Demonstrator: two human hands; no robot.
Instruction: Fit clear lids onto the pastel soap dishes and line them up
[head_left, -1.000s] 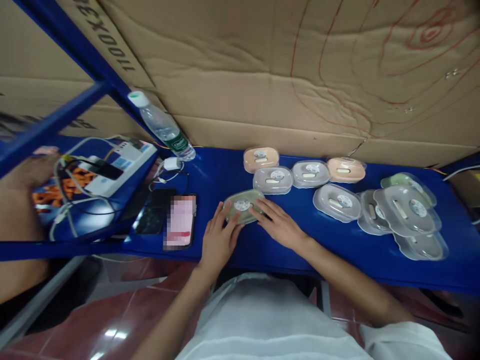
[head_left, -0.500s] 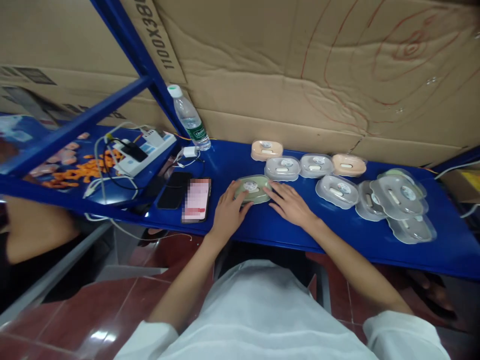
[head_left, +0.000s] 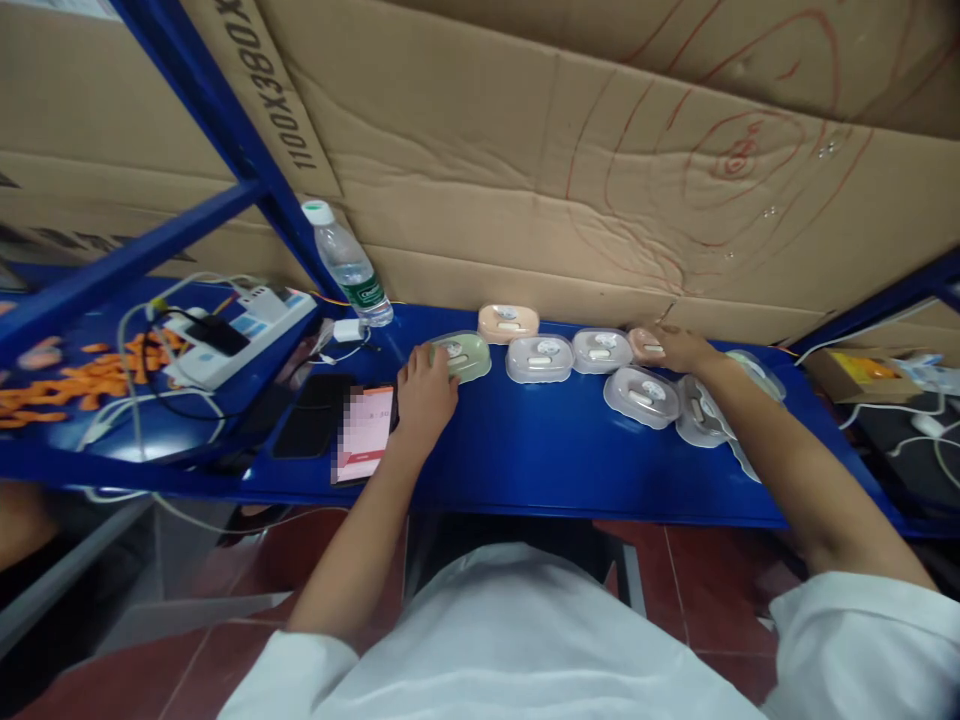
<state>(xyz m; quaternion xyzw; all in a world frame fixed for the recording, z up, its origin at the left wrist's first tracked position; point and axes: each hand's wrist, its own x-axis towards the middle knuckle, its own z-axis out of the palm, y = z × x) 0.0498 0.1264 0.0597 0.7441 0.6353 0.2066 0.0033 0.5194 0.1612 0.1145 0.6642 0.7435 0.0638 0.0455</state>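
My left hand (head_left: 429, 392) is closed around the left end of a green lidded plastic box (head_left: 469, 360), which lies flat with its clear lid up. Reaching to the back right, my right hand (head_left: 681, 350) is closed on the right end of a peach lidded plastic box (head_left: 643, 345); its fingertips are partly hidden. Between the hands sit another peach box (head_left: 510, 323) and two pale grey boxes, the left one (head_left: 540, 360) and the right one (head_left: 602, 350). In front of my right hand is a further grey box (head_left: 643, 397).
More boxes (head_left: 699, 410) lie partly under my right forearm. A phone (head_left: 366, 435) with a lit screen and a dark phone (head_left: 309, 415) are beside my left forearm. Behind them stand a water bottle (head_left: 349, 265) and a power strip (head_left: 240, 340) with cables. Cardboard (head_left: 450, 150) walls the back.
My left hand has shifted the green box back and left, beside the rear peach box. My right hand has left the green box and reached right to the other peach one. The view has shifted.
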